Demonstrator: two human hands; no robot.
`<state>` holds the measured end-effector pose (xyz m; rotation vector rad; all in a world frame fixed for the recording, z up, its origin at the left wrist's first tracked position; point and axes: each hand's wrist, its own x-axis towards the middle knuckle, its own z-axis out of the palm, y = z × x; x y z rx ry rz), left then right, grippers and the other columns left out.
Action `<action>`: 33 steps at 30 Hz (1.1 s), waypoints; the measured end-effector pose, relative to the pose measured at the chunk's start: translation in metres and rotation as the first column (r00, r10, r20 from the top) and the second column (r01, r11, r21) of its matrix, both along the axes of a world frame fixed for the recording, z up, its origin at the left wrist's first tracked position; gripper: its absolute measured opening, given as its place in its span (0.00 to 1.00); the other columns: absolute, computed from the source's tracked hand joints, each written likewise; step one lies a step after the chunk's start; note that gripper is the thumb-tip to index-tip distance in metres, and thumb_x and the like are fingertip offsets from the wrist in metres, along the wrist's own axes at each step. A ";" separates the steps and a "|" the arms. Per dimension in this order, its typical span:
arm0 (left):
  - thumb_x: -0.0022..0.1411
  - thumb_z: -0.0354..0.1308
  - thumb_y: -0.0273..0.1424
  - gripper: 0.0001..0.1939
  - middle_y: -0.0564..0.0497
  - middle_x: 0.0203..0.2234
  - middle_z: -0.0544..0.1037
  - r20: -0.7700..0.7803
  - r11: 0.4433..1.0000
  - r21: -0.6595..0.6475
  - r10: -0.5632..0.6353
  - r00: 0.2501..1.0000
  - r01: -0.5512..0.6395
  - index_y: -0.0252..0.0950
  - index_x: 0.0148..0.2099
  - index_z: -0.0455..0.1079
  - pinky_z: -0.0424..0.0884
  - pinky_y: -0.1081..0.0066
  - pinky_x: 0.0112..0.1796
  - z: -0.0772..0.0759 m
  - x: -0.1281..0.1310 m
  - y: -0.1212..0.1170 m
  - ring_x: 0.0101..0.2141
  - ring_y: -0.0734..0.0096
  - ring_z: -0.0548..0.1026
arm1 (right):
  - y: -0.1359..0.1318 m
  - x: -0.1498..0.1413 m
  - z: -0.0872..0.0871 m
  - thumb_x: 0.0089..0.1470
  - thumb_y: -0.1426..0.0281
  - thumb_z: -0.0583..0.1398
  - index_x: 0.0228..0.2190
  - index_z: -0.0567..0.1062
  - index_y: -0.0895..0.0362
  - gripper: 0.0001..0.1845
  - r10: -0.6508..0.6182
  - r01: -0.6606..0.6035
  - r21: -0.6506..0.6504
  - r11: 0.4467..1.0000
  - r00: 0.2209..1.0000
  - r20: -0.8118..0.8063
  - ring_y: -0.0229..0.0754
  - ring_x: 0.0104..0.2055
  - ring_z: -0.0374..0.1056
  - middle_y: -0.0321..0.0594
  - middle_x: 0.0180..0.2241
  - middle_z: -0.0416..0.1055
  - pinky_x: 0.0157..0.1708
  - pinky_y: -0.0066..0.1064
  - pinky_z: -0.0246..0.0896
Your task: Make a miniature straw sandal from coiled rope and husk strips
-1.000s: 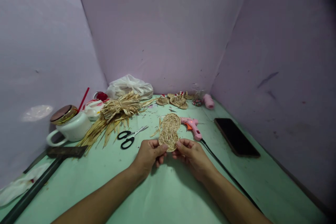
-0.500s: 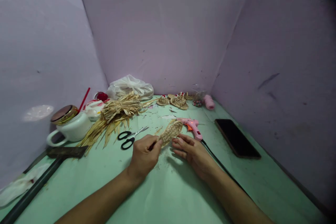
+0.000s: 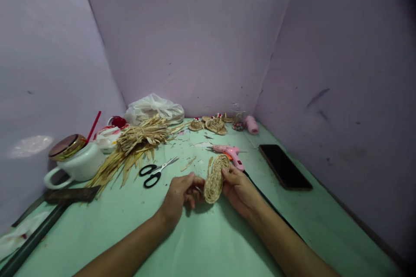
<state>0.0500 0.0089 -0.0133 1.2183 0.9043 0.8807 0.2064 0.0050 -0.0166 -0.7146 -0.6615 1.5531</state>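
Note:
A small coiled sole of braided straw [image 3: 215, 184], shaped like a slipper sole, is held upright above the table, its broad spiral side facing me. My right hand [image 3: 238, 188] grips its right edge between thumb and fingers. Beside its lower left edge is my left hand [image 3: 185, 194], fingers loosely curled and apart, with nothing seen in them; whether a fingertip touches the straw is unclear. Just behind the sole lies a pink glue gun [image 3: 229, 152] with a lit orange part. Black-handled scissors [image 3: 157, 173] rest left of it, blades open.
Dried straw strips [image 3: 139, 136] are heaped at the left, near a white mug [image 3: 81, 162] and a hammer [image 3: 69, 195]. A plastic bag [image 3: 156, 108], small finished straw slippers [image 3: 216, 125] and a pink thread spool [image 3: 251, 125] stand along the back. A phone [image 3: 285, 167] lies right.
The sole has turned to show its full spiral face and come nearer. My left hand has let go of it, fingers loosened; my right hand now grips its edge. The view has shifted slightly.

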 end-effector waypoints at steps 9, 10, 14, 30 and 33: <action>0.46 0.62 0.35 0.15 0.47 0.26 0.72 0.340 0.844 -0.360 -0.278 0.898 0.398 0.30 0.35 0.69 0.65 0.78 0.17 -0.001 0.000 0.001 0.22 0.74 0.71 | -0.006 -0.002 0.003 0.37 0.67 0.66 0.32 0.73 0.54 0.15 0.019 -0.019 0.043 0.999 1.000 0.009 0.38 0.32 0.66 0.34 0.27 0.70 0.41 0.32 0.59; 0.44 0.63 0.34 0.15 0.49 0.24 0.71 0.386 0.822 -0.377 -0.280 0.879 0.427 0.30 0.34 0.69 0.65 0.79 0.17 -0.002 -0.002 0.002 0.21 0.76 0.70 | -0.006 -0.002 0.003 0.36 0.67 0.67 0.34 0.73 0.54 0.18 0.007 -0.008 0.030 1.000 1.000 0.015 0.38 0.33 0.66 0.35 0.29 0.71 0.40 0.32 0.59; 0.42 0.65 0.30 0.16 0.53 0.20 0.68 0.458 0.824 -0.359 -0.254 0.852 0.439 0.29 0.35 0.69 0.63 0.81 0.16 -0.004 -0.006 0.006 0.17 0.81 0.66 | -0.006 -0.002 0.003 0.35 0.70 0.67 0.37 0.73 0.55 0.22 -0.008 0.007 0.008 1.000 0.996 0.086 0.38 0.35 0.67 0.39 0.36 0.72 0.38 0.29 0.59; 0.43 0.63 0.27 0.13 0.53 0.23 0.71 0.277 0.959 -0.276 0.145 0.950 -0.066 0.31 0.33 0.67 0.68 0.78 0.19 -0.012 -0.002 0.014 0.21 0.79 0.68 | 0.015 0.059 0.002 0.45 0.57 0.55 0.37 0.72 0.59 0.22 -0.131 0.355 0.197 0.914 -0.201 0.971 0.50 0.35 0.66 0.49 0.35 0.71 0.28 0.34 0.54; 0.44 0.63 0.26 0.11 0.54 0.22 0.71 0.290 0.960 -0.271 0.154 0.945 -0.073 0.31 0.33 0.67 0.68 0.78 0.19 -0.012 -0.002 0.015 0.21 0.79 0.68 | 0.017 0.057 -0.003 0.44 0.54 0.55 0.38 0.71 0.58 0.25 -0.017 0.300 0.112 0.947 -0.304 0.953 0.52 0.36 0.67 0.49 0.35 0.71 0.26 0.33 0.52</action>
